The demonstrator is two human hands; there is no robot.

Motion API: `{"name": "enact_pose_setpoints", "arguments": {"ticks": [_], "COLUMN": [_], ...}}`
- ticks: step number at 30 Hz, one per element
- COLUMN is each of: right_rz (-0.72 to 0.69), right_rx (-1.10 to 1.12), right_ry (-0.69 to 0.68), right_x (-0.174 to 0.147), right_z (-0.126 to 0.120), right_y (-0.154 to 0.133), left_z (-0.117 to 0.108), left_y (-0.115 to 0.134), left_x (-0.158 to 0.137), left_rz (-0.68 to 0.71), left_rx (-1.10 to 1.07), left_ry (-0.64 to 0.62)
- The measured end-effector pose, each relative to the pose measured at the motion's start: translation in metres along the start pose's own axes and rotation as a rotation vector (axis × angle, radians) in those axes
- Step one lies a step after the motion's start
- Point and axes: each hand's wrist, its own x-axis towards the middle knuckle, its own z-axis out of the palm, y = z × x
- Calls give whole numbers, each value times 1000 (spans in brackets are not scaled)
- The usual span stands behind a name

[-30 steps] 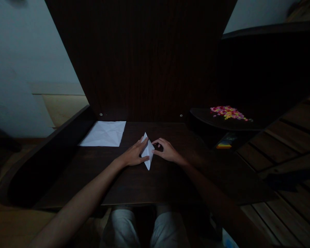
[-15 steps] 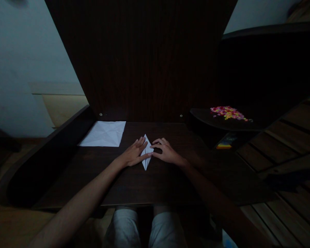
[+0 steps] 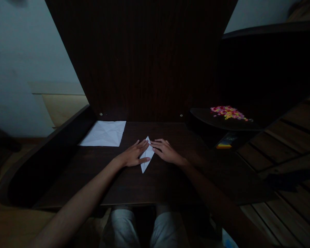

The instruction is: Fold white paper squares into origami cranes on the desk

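A folded white paper (image 3: 147, 154), shaped like a narrow diamond, lies on the dark wooden desk (image 3: 134, 187) with its long axis slightly tilted. Across its left side rests my left hand (image 3: 135, 154), fingers spread and flat, the thumb pointing right over the lower part of the paper. My right hand (image 3: 166, 151) touches the paper's right edge near the top with outstretched fingertips. Neither hand grips the paper. Parts of its left edge are hidden beneath my left fingers.
A flat, creased white sheet (image 3: 104, 133) lies at the back left by the raised side panel (image 3: 49, 155). On a small shelf (image 3: 204, 117) to the right sits a pile of pink, red and yellow bits (image 3: 229, 113). Wooden slats (image 3: 286, 144) are further right.
The folded paper has turned a little, its top tip shifting right and its bottom tip left. My right fingers have straightened and moved toward its upper edge. The left thumb has lowered slightly.
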Motion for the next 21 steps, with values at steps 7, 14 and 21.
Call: {"name": "enact_pose_setpoints", "arguments": {"ticks": [7, 14, 21], "right_rz": [51, 64, -1], "right_rx": [-26, -20, -60], "right_ry": [-6, 31, 26], "right_x": [-1, -1, 0], "right_z": [-1, 3, 6], "right_y": [1, 4, 9], "left_z": [1, 0, -3], "left_y": [3, 7, 10], "left_x": [0, 1, 1], "left_rz": [48, 83, 112], "left_rx": [-10, -41, -84], "left_ry": [-7, -20, -24]}}
